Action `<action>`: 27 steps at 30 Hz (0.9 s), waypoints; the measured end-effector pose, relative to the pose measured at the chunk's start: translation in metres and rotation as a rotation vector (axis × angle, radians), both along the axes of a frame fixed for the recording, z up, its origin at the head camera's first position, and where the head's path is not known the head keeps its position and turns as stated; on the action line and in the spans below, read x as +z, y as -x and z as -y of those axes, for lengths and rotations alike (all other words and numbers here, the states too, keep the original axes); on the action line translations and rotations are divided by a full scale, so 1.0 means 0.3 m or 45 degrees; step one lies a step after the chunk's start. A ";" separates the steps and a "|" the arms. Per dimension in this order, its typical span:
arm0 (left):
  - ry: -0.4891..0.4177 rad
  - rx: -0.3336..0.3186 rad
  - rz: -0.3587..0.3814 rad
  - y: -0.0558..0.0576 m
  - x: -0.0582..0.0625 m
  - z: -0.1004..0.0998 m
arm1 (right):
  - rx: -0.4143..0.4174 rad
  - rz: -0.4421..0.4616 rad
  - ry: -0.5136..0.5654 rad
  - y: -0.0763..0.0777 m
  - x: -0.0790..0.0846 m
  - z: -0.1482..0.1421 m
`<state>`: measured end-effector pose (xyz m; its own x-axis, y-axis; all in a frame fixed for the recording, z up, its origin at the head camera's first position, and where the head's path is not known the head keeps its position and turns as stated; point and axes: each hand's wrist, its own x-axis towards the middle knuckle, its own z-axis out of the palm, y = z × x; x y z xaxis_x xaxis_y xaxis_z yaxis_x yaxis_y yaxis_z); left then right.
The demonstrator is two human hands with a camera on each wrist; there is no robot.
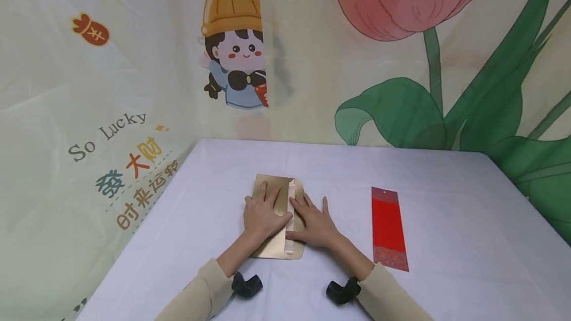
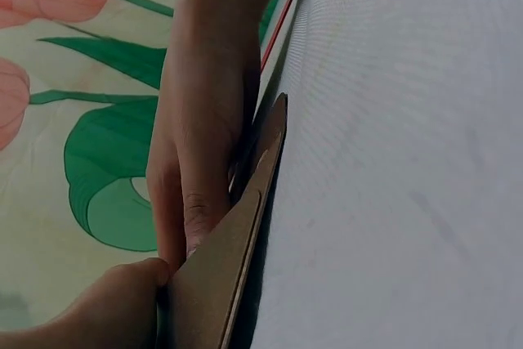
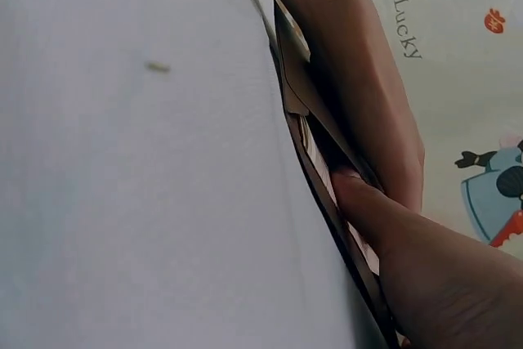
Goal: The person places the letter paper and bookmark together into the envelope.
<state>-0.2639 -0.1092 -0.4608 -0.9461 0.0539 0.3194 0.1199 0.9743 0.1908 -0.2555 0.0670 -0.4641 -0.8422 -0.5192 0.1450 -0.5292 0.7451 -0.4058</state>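
A gold paper envelope (image 1: 272,250) lies flat near the middle of the table, its flap (image 1: 298,251) folded out on the right. Along the flap's fold runs a pale narrow strip (image 1: 289,246). My left hand (image 1: 262,218) rests on the envelope's body with fingers spread and the thumb reaching the strip. On the flap side, my right hand (image 1: 318,226) presses down with spread fingers, its thumb and index fingertips at the strip. The right wrist view shows the right thumb (image 3: 372,202) against the slightly raised flap edge. The other right fingers are partly hidden there.
A red decorated paper envelope (image 1: 389,227) lies to the right of my right hand. White cloth covers the table (image 1: 459,241). A printed curtain (image 1: 303,63) hangs behind it. Black wrist devices (image 1: 247,285) sit at both cuffs.
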 end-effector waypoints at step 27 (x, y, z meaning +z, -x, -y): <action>0.063 -0.018 -0.008 0.004 0.000 -0.005 | 0.036 -0.020 -0.084 0.012 0.013 0.007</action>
